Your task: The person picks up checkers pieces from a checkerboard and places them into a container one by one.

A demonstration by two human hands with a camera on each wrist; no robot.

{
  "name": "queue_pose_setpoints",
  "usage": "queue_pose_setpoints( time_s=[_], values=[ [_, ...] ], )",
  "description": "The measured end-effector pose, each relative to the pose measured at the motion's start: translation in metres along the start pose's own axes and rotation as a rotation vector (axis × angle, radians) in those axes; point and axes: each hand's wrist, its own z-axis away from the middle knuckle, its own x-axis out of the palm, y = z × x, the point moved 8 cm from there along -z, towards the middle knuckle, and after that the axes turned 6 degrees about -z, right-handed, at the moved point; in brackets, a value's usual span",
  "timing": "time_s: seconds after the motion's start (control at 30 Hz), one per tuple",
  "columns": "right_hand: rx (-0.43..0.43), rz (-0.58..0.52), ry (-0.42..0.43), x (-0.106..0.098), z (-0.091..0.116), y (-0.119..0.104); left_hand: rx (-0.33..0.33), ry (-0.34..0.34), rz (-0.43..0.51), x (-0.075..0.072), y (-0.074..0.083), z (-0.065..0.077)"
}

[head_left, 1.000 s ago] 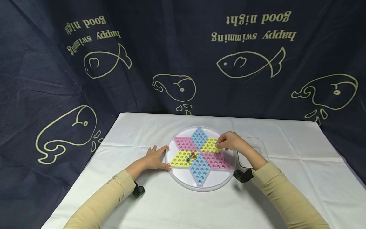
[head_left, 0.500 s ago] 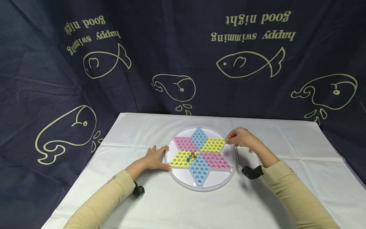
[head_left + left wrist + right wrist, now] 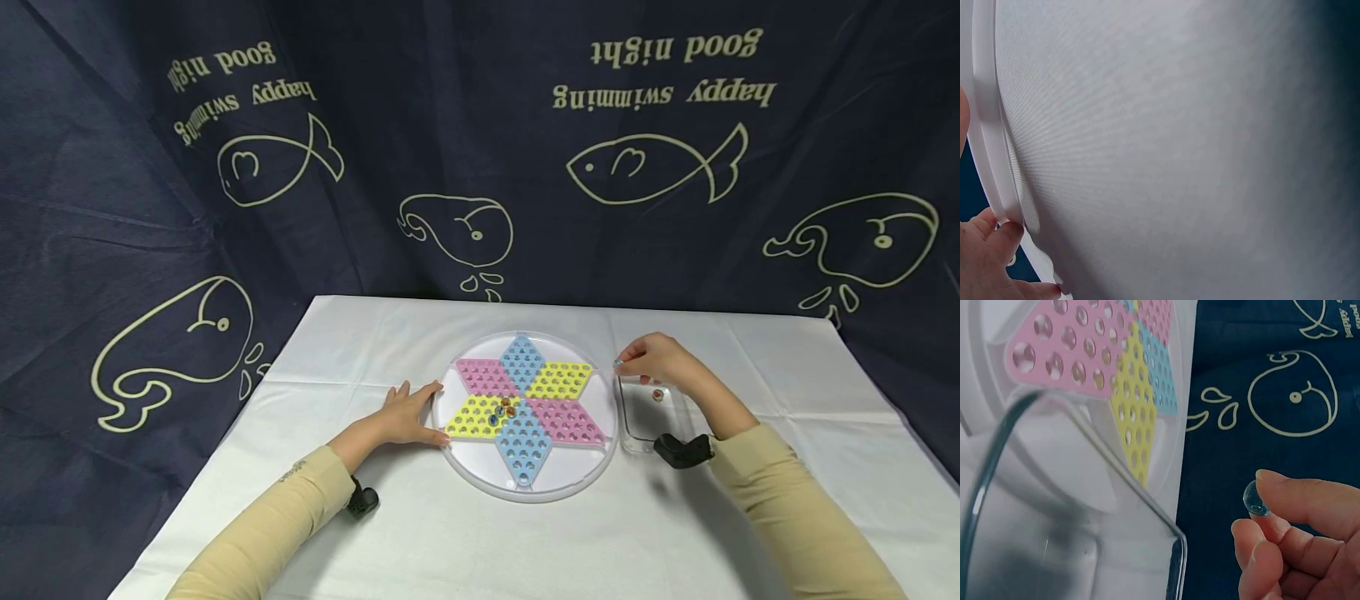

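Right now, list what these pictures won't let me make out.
Head: part of the box, behind the right grip.
Head: print on the left sleeve, too small to read.
Left wrist: most of the board, cut off by the left edge.
Right wrist: part of the marble, behind the thumb.

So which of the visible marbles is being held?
The bluish, see-through marble: it alone is pinched, by the right hand. The marble cluster sits on the star-patterned board; a lone marble lies in the clear container.

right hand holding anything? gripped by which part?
The right hand holds a clear bluish marble, pinched at one side between thumb and finger; the opposite side is exposed.
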Motion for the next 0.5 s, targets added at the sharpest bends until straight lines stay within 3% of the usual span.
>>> queue_pose_setpoints(
  time_s=[0.5],
  values=[
    [0.042,0.023,0.006,-0.014,0.003,0.018,0.0,-0.002,-0.002,0.0,-0.001,-0.001]
  ],
)
